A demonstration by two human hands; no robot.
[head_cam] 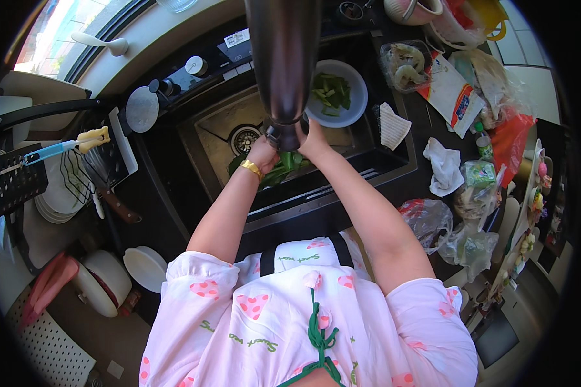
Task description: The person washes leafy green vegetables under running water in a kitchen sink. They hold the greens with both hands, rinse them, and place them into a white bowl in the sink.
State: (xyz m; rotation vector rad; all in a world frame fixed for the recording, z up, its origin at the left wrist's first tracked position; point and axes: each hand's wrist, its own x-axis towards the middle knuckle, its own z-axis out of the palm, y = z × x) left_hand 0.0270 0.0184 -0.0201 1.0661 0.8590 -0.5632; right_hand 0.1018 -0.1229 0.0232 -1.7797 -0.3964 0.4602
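Green leafy vegetables [282,171] hang over the near part of the dark sink [213,116], under the faucet. My left hand [263,155], with a gold-coloured bracelet at the wrist, is curled on the leaves. On the other side of the faucet, my right hand [314,140] touches the same greens; its fingers are partly hidden. The large dark metal faucet [285,72] stands in front of both hands and covers the gap between them. A white bowl [356,92] beyond my right hand holds cut green pieces [330,94]. The sink drain [245,139] shows left of the faucet.
A folded cloth [393,126] lies on the sink's right rim. Shrimp in a plastic tray [406,65], a white rag [443,167] and plastic bags [426,222] crowd the right counter. At left stand a dish rack [43,109], plates [60,193] and a wooden-handled knife [121,205].
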